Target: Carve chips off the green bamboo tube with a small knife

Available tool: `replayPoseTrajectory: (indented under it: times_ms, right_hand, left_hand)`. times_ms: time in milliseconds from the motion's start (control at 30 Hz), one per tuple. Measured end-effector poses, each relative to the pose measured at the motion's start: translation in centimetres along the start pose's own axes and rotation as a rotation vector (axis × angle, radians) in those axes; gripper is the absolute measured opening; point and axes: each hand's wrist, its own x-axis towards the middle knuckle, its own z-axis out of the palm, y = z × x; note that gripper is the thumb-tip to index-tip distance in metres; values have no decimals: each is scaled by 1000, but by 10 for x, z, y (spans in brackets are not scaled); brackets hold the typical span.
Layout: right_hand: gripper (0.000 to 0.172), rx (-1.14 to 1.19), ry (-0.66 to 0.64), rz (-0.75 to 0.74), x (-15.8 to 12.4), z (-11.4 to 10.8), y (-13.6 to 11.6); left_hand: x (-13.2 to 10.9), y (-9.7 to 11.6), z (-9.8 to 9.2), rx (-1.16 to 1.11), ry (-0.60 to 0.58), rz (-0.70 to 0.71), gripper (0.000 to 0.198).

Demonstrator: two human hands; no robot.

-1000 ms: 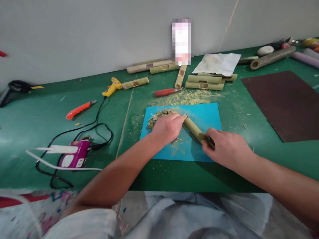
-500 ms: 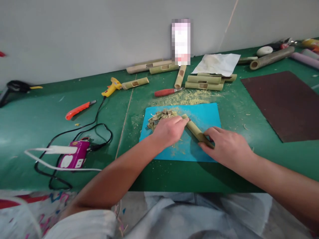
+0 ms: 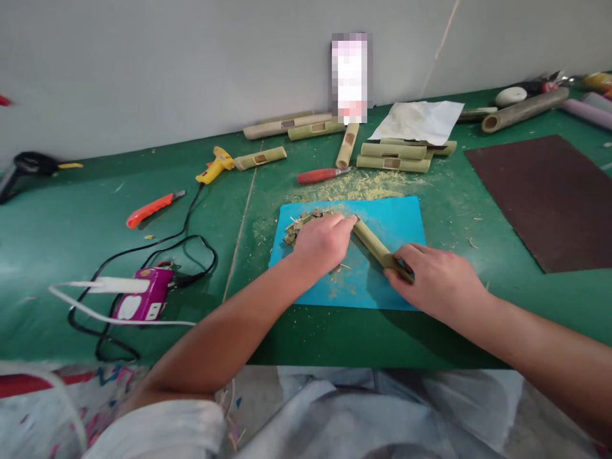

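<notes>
A short green bamboo tube (image 3: 373, 243) lies slantwise on a blue cutting mat (image 3: 396, 220). My left hand (image 3: 321, 243) is closed over the tube's far end, fingers curled against it. My right hand (image 3: 436, 280) grips the near end, fingers wrapped round it. A heap of bamboo chips (image 3: 303, 222) sits on the mat just beyond my left hand.
Several notched bamboo tubes (image 3: 393, 157) and a red-handled knife (image 3: 321, 175) lie behind the mat amid sawdust. A yellow glue gun (image 3: 215, 165), orange cutter (image 3: 152, 208), purple power strip (image 3: 143, 301) with cables lie left. A dark brown board (image 3: 549, 197) lies right.
The hands and tube shifted slightly on the mat, the far end rocking a little; both grips stay the same.
</notes>
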Motion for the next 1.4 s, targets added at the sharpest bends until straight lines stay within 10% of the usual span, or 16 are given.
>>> replayPoseTrajectory:
  times_ms: [1400]
  right_hand:
    - [24, -5, -39, 8, 1, -3, -4]
  left_hand:
    - [-4, -4, 3, -61, -65, 35, 37]
